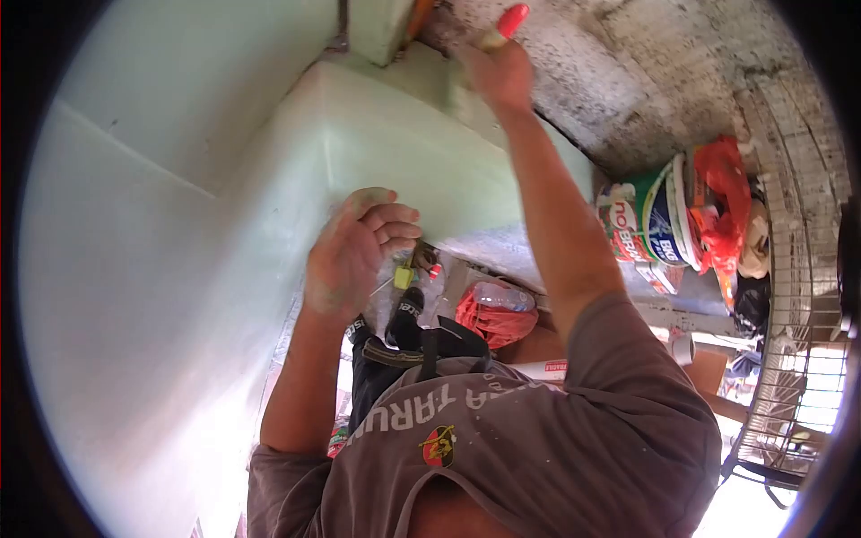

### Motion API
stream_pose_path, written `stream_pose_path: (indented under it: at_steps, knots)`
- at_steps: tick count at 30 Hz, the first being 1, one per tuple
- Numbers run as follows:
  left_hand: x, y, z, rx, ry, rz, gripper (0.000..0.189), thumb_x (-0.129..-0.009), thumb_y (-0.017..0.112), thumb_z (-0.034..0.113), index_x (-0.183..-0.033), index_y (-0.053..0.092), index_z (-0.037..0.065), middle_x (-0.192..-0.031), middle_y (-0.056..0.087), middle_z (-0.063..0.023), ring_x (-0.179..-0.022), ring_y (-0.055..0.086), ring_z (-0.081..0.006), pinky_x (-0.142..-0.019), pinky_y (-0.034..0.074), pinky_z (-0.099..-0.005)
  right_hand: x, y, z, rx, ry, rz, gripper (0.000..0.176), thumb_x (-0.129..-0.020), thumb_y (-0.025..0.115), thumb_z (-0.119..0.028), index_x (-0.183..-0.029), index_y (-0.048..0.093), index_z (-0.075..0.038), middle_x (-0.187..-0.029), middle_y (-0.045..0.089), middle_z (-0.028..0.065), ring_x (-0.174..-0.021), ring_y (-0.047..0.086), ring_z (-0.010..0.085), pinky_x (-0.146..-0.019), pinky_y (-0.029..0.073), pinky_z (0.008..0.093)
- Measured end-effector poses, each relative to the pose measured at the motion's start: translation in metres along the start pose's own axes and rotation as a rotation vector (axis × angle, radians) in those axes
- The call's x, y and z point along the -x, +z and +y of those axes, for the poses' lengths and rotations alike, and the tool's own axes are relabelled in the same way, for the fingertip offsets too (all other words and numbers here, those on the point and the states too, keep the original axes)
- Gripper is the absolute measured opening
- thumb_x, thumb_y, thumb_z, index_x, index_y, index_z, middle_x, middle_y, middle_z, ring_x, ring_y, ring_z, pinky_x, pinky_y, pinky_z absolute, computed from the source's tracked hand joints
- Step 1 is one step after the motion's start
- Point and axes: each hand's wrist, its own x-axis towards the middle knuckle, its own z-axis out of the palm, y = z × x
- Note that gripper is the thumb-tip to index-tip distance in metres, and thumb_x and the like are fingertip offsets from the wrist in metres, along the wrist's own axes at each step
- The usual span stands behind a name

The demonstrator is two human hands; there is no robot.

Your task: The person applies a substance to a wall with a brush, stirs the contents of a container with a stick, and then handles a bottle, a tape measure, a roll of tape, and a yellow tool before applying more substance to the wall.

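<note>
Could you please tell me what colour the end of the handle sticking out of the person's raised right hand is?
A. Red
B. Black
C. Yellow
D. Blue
A: the tool handle sticking out above the closed right hand is bright red, up beside the pale green wall.

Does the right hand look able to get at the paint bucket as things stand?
Probably not: the right hand is raised against the green wall, closed on a red-handled tool, while the paint bucket sits lower down on the floor.
</note>
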Motion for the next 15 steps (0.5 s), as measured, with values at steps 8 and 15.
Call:
stream_pose_path:
  at_steps: [8,15]
  knots:
    - [-0.011,0.011,-0.008,0.013,-0.072,-0.004,0.046,-0.111,0.033,0.039,-0.127,0.058,0.003,-0.116,0.069,-0.0192,-0.106,0.068,-0.0301,-0.094,0.053,-0.0442,0.032,-0.029,0.05,-0.481,0.129,0.058,0.017,-0.084,0.073,-0.017,-0.094,0.074,-0.003,-0.078,0.073,0.0088,-0.065,0.068,0.0175,-0.06,0.054,0.0329]
    - [-0.014,0.008,-0.001,0.023,-0.09,0.007,0.047,-0.111,0.034,0.039,-0.128,0.056,0.002,-0.117,0.068,-0.0182,-0.105,0.066,-0.0267,-0.094,0.05,-0.0391,0.102,-0.169,0.09,0.375,0.253,0.111,0.027,-0.084,0.07,-0.029,-0.091,0.076,-0.003,-0.083,0.075,0.0176,-0.079,0.074,0.034,-0.078,0.057,0.0439]
